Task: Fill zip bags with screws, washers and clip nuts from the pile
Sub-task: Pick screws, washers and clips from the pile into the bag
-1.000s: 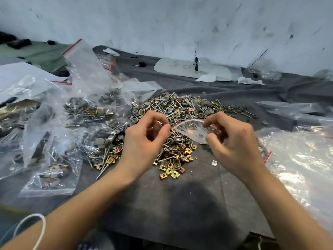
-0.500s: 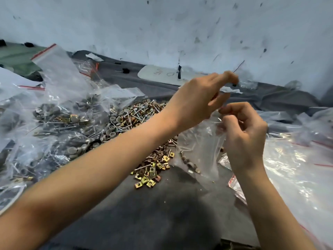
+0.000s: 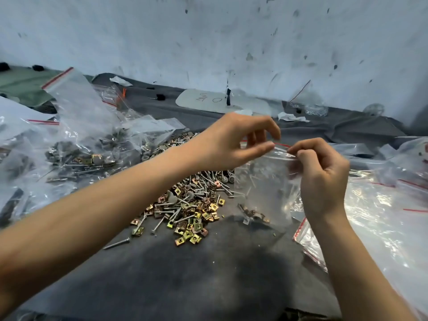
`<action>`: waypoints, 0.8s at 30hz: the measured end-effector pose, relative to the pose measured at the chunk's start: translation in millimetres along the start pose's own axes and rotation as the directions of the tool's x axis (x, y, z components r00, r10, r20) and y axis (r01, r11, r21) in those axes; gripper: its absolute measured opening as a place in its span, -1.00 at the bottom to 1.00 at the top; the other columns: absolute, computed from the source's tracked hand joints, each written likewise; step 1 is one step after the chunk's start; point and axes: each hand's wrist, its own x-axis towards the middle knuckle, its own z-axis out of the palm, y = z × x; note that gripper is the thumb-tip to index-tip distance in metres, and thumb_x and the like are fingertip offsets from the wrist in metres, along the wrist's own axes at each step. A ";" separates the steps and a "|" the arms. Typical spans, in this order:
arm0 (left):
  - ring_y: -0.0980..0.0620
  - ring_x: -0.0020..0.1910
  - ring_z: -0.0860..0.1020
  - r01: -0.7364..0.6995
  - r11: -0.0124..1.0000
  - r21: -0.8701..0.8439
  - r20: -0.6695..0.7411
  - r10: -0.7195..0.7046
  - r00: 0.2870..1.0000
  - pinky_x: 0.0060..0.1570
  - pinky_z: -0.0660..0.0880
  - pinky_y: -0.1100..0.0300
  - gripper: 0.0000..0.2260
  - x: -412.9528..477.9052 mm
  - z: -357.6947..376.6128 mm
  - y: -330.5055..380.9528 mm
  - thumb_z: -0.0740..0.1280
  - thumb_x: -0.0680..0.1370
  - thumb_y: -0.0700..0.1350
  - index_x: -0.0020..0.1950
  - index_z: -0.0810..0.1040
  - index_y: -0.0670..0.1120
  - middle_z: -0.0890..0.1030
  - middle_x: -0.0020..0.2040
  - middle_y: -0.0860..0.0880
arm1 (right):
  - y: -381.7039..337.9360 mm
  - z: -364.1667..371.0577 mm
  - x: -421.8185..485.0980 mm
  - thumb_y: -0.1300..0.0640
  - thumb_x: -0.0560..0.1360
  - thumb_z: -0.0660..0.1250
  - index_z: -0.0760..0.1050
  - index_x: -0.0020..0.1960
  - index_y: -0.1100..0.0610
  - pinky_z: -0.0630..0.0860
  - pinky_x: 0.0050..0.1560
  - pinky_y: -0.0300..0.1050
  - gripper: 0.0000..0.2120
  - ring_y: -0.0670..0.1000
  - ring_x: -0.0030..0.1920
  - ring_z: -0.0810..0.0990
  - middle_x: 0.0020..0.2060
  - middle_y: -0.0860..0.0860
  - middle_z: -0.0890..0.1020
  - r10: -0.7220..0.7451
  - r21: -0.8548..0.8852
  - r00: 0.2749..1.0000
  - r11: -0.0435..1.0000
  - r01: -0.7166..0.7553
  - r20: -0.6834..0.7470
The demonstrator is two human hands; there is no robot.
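Since the next handful has to go in through the top, what matters is how the bag's mouth lies relative to the pile. Dark cloth covers the counter (image 3: 208, 281), which runs back to a scuffed wall. Filled bags (image 3: 81, 149) are heaped on the left and empty bags (image 3: 382, 218) are spread on the right. Between them, mid-counter, sits the pile (image 3: 190, 205) of screws, washers and brass-coloured clip nuts.

Just right of the pile hangs the zip bag (image 3: 266, 181), upright, with its long axis vertical and its bottom at or just above the cloth. Its red-lined mouth runs left to right, stretched between the two hands. The left hand (image 3: 231, 144) reaches across above the pile and pinches the left end of the mouth with its thumb, the fingers arched over it. The right hand (image 3: 322, 170) has its fingers curled tight on the right end. Whether the mouth is parted cannot be told.

A few clip nuts (image 3: 253, 213) lie in the bag's bottom, so filling looks barely begun. The pile lies below and left of the mouth, nearer the left hand, so that hand is better placed to fetch pieces while the right hand holds the bag up.
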 end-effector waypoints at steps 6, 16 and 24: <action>0.21 -0.26 0.50 0.374 0.924 0.080 0.019 -0.377 0.926 -0.17 0.47 0.20 -0.93 -37.6 -19.8 -34.2 0.30 0.60 -0.14 0.02 0.56 -0.02 0.59 -0.18 0.05 | 5.0 -0.5 -5.9 0.24 0.37 0.19 0.49 -0.33 0.05 0.40 -0.36 0.12 -0.82 0.25 -0.35 0.47 -0.42 0.08 0.51 -0.092 -0.119 0.995 0.988 0.096 0.042; 0.16 -0.07 0.45 0.209 0.848 0.487 0.509 -0.470 0.721 -0.04 0.34 0.29 -0.85 -96.8 -4.9 -54.4 0.39 0.54 -0.07 0.10 0.60 0.03 0.57 0.00 0.09 | 5.8 10.0 -8.7 0.24 0.36 0.18 0.48 -0.32 0.09 0.30 -0.39 -0.03 -0.85 0.11 -0.38 0.42 -0.40 0.06 0.51 -0.108 -0.117 0.988 0.986 0.120 0.107; 0.15 -0.08 0.41 0.269 0.823 0.501 0.460 -0.516 0.723 -0.11 0.32 0.26 -0.89 -95.8 -3.3 -59.1 0.43 0.50 -0.03 -0.06 0.52 0.03 0.50 -0.04 0.11 | 5.9 6.4 -8.0 0.24 0.37 0.18 0.50 -0.32 0.07 0.34 -0.40 -0.01 -0.82 0.13 -0.36 0.45 -0.40 0.04 0.53 -0.083 -0.114 0.991 0.989 0.094 0.101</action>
